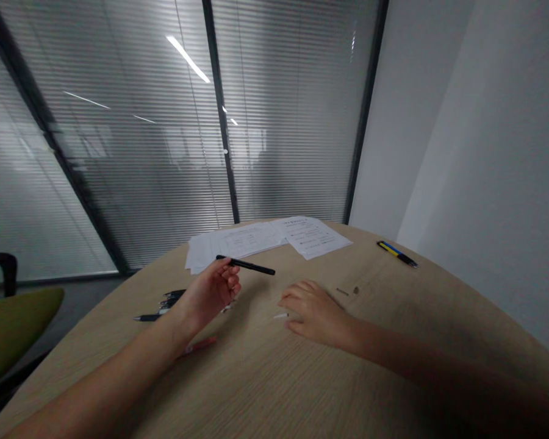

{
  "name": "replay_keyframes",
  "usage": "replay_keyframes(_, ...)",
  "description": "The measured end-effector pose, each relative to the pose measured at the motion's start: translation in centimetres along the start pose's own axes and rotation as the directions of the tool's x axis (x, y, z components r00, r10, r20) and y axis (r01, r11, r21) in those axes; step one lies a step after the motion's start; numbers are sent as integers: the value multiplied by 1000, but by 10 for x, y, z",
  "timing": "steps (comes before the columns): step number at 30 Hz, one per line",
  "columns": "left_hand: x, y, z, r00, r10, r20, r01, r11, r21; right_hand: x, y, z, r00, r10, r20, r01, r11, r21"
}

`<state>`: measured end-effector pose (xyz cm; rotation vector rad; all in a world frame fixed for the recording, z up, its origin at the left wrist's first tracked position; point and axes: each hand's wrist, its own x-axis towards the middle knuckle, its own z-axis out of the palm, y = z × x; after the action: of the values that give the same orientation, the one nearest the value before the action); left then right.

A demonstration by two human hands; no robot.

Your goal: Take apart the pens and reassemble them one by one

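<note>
My left hand (213,289) is raised above the table, its fingertips pinching a black pen (251,266) near one end. The pen points to the right, roughly level. My right hand (313,310) rests low over the tabletop, its thumb apart from the curved fingers. A small thin white piece (281,316) lies at the gap between that thumb and the fingers. Past the right hand are a small thin part (342,291) and a tiny round part (355,290). Small pale bits (227,308) show beside my left hand, partly hidden by it.
Several dark pens (165,301) lie left of my left forearm, and a reddish slim object (202,344) lies beside that forearm. Printed sheets (318,238) cover the far side of the round wooden table (274,390). Blue and yellow pens (397,253) lie far right. A green chair (18,329) stands left.
</note>
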<state>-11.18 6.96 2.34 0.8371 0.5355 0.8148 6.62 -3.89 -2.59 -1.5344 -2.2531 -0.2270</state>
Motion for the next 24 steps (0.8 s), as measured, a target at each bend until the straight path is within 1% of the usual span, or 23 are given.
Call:
replay_keyframes(2, -5, -4, 4, 999, -40, 29, 40, 999, 26, -5, 3, 0, 1000, 8, -7, -8, 1000, -16)
replay_keyframes(6, -9, -11, 8, 991, -112, 67, 106, 991, 85, -6, 3, 10, 1000, 11, -27, -12, 999, -47)
replay_keyframes(9, -6, -13, 5, 987, -145, 67, 136, 983, 123, -1, 2, 18, 998, 28, -48, -30, 999, -46)
replay_keyframes(12, -2, -13, 0, 988, -151, 46, 142, 978, 156, 0, 3, 17, 998, -4, -70, 0, 999, -49)
replay_keyframes(15, 0, -17, -2, 991, -133, 24, 127, 976, 179, -8, 7, 3, 990, 0, -142, -6, 999, -47)
replay_keyframes(18, -3, -27, 0, 994, -110, 15, 105, 975, 194, -25, 14, -23, 961, 103, -255, -92, 994, 57)
replay_keyframes(21, -9, -37, 5, 995, -93, 26, 86, 976, 201, -43, 19, -48, 890, 280, -361, -230, 957, 176)
replay_keyframes(23, -15, -43, 9, 995, -80, 60, 66, 976, 209, -53, 20, -59, 844, 370, -389, -308, 927, 213)
replay_keyframes(24, -17, -46, 10, 994, -77, 82, 58, 975, 213, -56, 20, -62, 833, 390, -393, -327, 919, 219)
